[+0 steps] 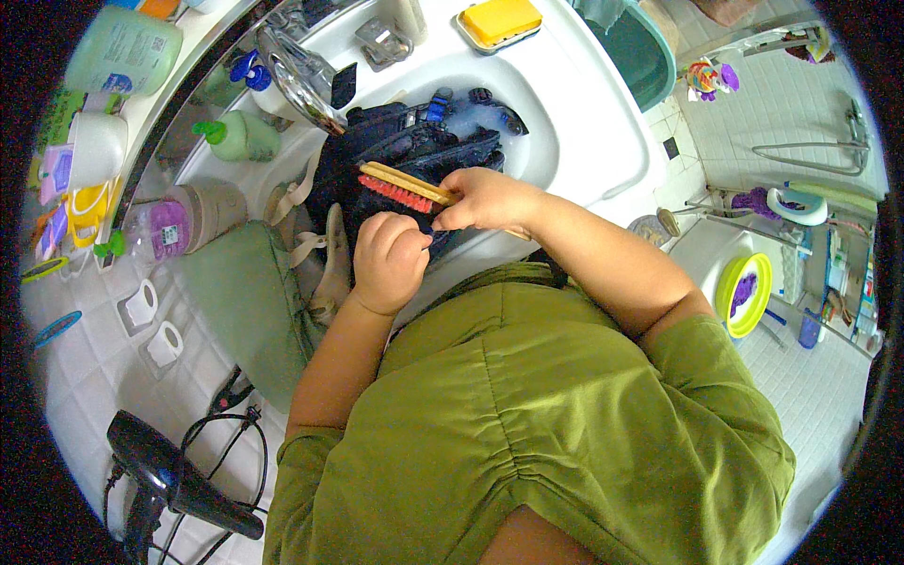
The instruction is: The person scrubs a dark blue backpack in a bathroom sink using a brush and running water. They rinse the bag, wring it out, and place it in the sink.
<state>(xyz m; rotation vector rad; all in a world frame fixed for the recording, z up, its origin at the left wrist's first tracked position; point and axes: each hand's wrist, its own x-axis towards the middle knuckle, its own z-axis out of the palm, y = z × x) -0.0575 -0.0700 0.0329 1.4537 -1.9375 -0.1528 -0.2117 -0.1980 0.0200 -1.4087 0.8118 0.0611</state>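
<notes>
A wet black bag (377, 151) with straps and blue-trimmed buckles lies bunched in the white sink (556, 141), with cloudy, sudsy water beside it. My right hand (485, 200) is closed round a scrubbing brush (400, 181) with a wooden back and red bristles. The brush rests over the bag, bristles facing down and toward me. Just left of it, my left hand (391, 262) is curled into a fist at the bag's near edge, pinching a bit of its dark fabric. The fingertips of both hands nearly meet there.
A chrome faucet (299, 80) arches over the sink's left side. Behind sits a yellow soap bar (504, 19) on a dish. Green pump bottles (247, 138) and a grey-green bag (250, 301) stand left. A black hair dryer (174, 471) hangs lower left; a teal bucket (629, 56) is far right.
</notes>
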